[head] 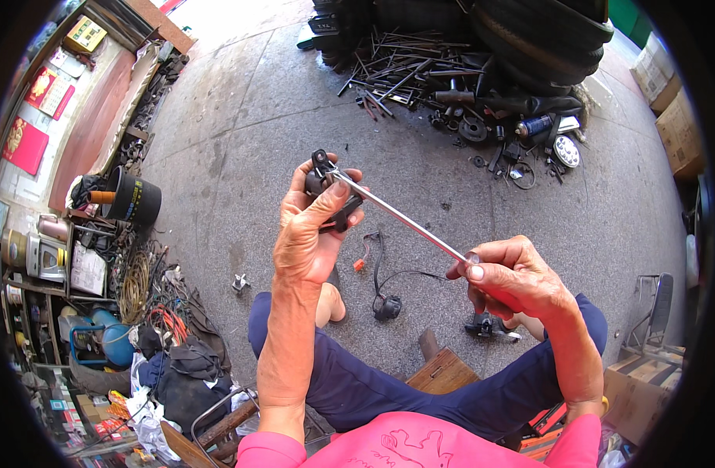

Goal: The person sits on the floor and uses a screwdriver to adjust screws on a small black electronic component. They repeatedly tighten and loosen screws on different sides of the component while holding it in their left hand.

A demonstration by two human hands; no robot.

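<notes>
My left hand [311, 225] is closed around a black plastic and metal part [328, 205], raised above the floor. The tip of a long metal screwdriver shaft [401, 219] meets the upper side of that part, beside my left thumb. At the lower right end of the shaft, my right hand [509, 278] grips the screwdriver; its handle is mostly hidden by my fingers. On the floor between my feet lies a black switch housing [387, 308] with a cable and an orange connector [358, 265]. A black and silver part [489, 327] lies below my right hand.
A small metal part [240, 283] lies on the floor at left. A wooden stool or block [442, 374] stands between my legs. Metal rods [404, 64], tyres [539, 41] and loose parts are heaped ahead. Cables [136, 281], cloths and shelves crowd the left side; cardboard boxes [679, 137] stand right.
</notes>
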